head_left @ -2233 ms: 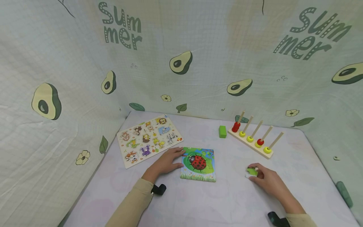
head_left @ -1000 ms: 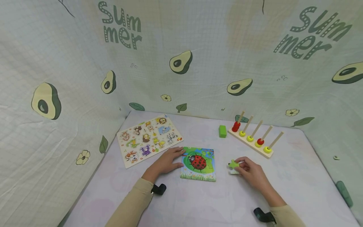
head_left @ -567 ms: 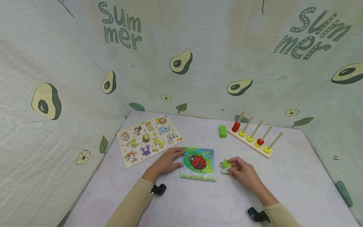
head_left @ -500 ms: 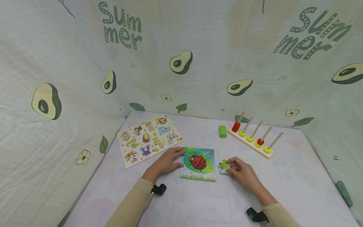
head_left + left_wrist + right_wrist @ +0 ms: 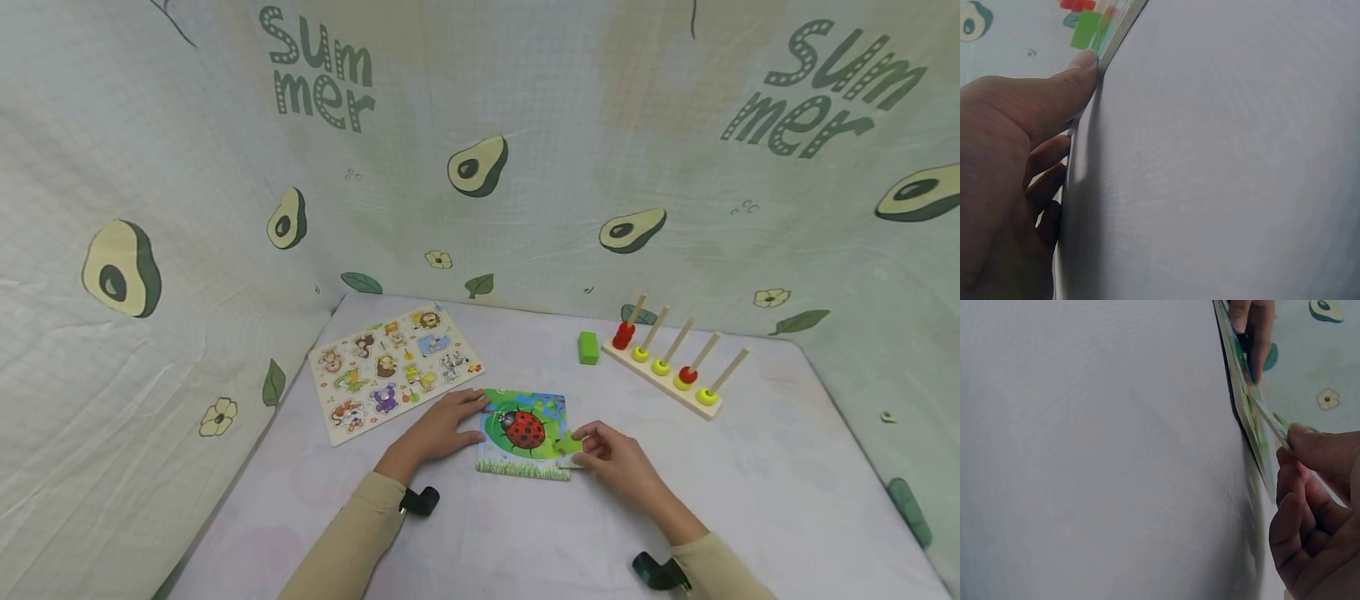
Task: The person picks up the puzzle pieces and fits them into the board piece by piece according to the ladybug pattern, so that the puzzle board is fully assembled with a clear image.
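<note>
A square ladybug jigsaw puzzle lies flat on the table in the head view. My left hand rests at its left side, fingertips on the upper left edge and thumb lower down. In the left wrist view that thumb meets the puzzle's edge. Between thumb and fingers my right hand pinches a green-and-white puzzle piece, which overlaps the puzzle's lower right side. The right wrist view shows the piece tilted, its far end down at the puzzle board.
Behind to the left lies a wooden animal peg board. A green block stands at the back, beside a wooden stacker with upright pegs and red and yellow rings. A printed cloth hangs behind the table.
My right hand has carried the puzzle piece leftward across the table, from well right of the ladybug puzzle to over its right edge. My left hand has stayed in place.
</note>
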The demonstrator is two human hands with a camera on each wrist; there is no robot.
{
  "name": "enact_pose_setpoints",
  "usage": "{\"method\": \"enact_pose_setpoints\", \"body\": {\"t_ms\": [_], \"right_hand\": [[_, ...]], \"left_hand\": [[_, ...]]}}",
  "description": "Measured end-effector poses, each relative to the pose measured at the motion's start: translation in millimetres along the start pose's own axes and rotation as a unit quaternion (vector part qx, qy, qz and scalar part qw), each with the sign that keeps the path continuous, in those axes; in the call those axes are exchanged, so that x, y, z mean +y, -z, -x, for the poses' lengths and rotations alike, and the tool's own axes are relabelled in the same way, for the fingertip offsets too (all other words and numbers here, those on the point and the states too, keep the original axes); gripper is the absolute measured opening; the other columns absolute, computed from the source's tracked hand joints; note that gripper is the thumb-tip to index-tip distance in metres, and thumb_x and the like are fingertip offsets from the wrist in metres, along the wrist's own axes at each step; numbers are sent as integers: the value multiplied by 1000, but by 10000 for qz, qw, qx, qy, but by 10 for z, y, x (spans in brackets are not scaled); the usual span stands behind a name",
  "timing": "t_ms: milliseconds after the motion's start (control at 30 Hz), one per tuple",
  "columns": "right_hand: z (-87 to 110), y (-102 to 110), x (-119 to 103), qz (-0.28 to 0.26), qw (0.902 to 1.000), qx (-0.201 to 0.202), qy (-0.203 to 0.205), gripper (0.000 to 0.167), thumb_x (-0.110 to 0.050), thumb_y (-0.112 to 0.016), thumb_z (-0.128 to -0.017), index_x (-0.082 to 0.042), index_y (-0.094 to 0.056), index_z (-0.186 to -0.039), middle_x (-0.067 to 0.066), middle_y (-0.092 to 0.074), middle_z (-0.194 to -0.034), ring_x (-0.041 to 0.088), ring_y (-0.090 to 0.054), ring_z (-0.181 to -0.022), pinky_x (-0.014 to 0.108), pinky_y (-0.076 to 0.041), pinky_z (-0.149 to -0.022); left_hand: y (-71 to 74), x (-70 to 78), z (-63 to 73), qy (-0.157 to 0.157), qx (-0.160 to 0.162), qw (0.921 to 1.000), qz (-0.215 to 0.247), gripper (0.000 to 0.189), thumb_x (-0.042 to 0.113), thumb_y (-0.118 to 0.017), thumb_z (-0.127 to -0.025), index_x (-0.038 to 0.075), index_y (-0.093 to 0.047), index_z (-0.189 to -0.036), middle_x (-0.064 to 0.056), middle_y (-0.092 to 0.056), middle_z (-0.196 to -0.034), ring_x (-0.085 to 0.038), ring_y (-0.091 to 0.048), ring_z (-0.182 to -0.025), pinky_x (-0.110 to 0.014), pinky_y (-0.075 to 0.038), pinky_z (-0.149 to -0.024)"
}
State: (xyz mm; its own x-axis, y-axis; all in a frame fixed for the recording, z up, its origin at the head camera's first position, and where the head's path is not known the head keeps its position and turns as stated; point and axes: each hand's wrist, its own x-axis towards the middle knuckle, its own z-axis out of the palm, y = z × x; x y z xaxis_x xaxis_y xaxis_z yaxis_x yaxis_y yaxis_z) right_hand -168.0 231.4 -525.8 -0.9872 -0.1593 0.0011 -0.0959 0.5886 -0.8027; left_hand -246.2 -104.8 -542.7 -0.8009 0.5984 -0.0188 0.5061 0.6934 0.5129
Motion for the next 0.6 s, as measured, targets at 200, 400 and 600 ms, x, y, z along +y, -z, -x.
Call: {"method": "enact_pose_setpoints", "body": {"t_ms": [200,400,600], "right_hand": [[-30,-100,-34,-25,9998,-168,118,23,-14,-81,-88,-13,-68,-108,-6,-63,-82,7,-60,-71,23,-51,-62],[-52,-180,-75,149,9996,-153,186,24,-18,-82,-87,-12,-68,-106,-9,-62,-79,5,-57,-68,22,-48,-61],[-74,-227,-123,475,9979,-310,311,25,-20,-81,-88,-12,-67,-107,-10,-58,-76,5,-52,-64,22,-46,-58]], "left_hand": [[-10,-9,-3,-13,28,10000,10,66,43,-67,-98,19,-45,-155,0,-36,-163,-27,-28,-151,-48,-26,-123],[-15,-22,-2,-10,24,10000,0,67,43,-67,-97,19,-45,-155,0,-35,-163,-26,-28,-151,-46,-26,-124],[-13,-21,2,-42,39,10000,-24,67,43,-68,-97,18,-45,-155,-2,-36,-163,-27,-29,-151,-46,-26,-123]]}}
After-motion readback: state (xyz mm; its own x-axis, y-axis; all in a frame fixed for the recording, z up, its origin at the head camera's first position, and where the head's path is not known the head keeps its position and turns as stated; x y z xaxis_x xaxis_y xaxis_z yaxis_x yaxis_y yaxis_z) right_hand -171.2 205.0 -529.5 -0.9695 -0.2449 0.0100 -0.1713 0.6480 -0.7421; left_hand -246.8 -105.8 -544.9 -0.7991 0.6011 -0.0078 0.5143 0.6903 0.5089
